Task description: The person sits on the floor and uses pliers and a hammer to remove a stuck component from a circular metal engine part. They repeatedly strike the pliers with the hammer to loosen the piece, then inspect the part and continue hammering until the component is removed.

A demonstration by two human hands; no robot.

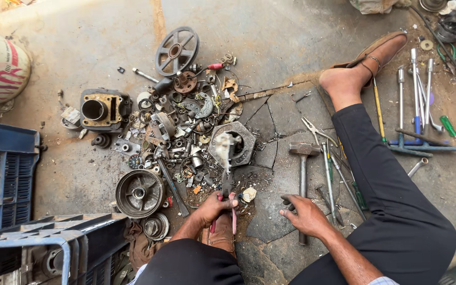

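My left hand (212, 208) grips the red handles of a pair of pliers (227, 184). Their jaws hold a pale, lumpy metal part (222, 145) above an octagonal metal housing (246, 142) on the floor. My right hand (306, 215) lies across the lower handle of a steel hammer (303, 150), its fingers curled around it. The hammer rests flat on a cracked stone slab (283, 113), head pointing away from me.
Several small greasy parts litter the floor around a spoked wheel (176, 51), an engine cylinder (101, 109) and a brake drum (139, 192). Blue crates (3, 169) stand at the left. T-handle wrenches (417, 105), screwdrivers and my outstretched shoe (376, 53) lie to the right.
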